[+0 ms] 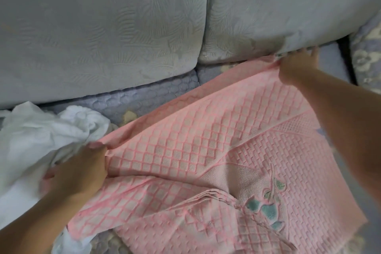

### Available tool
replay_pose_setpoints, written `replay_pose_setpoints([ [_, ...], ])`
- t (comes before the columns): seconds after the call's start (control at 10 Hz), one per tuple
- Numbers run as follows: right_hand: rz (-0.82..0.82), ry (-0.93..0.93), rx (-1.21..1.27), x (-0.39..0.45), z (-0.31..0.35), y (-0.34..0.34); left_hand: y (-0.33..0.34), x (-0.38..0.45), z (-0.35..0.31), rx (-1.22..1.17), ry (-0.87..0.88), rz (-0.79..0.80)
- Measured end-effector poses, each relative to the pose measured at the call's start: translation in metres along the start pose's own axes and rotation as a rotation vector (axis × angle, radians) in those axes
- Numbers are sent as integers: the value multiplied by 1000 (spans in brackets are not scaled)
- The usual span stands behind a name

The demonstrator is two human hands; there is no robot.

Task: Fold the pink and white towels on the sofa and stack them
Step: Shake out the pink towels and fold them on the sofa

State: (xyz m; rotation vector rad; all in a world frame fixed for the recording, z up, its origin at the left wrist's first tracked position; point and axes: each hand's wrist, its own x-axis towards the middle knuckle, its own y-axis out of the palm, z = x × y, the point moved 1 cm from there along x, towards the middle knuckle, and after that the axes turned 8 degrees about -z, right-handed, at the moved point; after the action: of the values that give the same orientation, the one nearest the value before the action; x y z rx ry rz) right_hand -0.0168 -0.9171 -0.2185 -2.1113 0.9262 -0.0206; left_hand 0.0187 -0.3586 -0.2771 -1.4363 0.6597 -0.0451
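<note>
While spread on sofa [144, 97], pink towel [216, 150] pinched at corners, left grip [82, 171], right grip [296, 64].

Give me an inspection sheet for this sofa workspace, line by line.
Surface: sofa seat, blue quilted cover.
Job's things: pink towel spread over the seat, near edge partly folded over; white towel crumpled, unfolded, at its left.
Clutter: nothing seen.
Grippers: left hand pinches the pink towel's left edge; right hand grips its far corner.
Cables: nothing seen.
Surroundings: two grey back cushions behind; patterned cushion at right.
</note>
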Motion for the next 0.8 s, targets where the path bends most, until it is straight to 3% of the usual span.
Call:
replay_pose_setpoints([
  [0.1, -227, 14, 151, 6, 15, -2, -1, -2, -3, -20, -7, -7],
  [0.2, -353, -272, 323, -11, 50, 2, -9, -4, -4, -34, -23, -20],
  [0.3, -195, -565, 457, -27, 85, 12, -13, -10, 1, -19, -21, -41],
  [0.4, -225, -580, 492, -28, 95, 19, -14, -14, 6, 7, -8, -25],
  [0.6, -153, -601, 166, -13, 88, 15, -19, -13, 2, 78, 94, 53],
  [0.8, -126, -494, 83, -17, 69, 0, -34, -12, 3, 13, 147, 145],
])
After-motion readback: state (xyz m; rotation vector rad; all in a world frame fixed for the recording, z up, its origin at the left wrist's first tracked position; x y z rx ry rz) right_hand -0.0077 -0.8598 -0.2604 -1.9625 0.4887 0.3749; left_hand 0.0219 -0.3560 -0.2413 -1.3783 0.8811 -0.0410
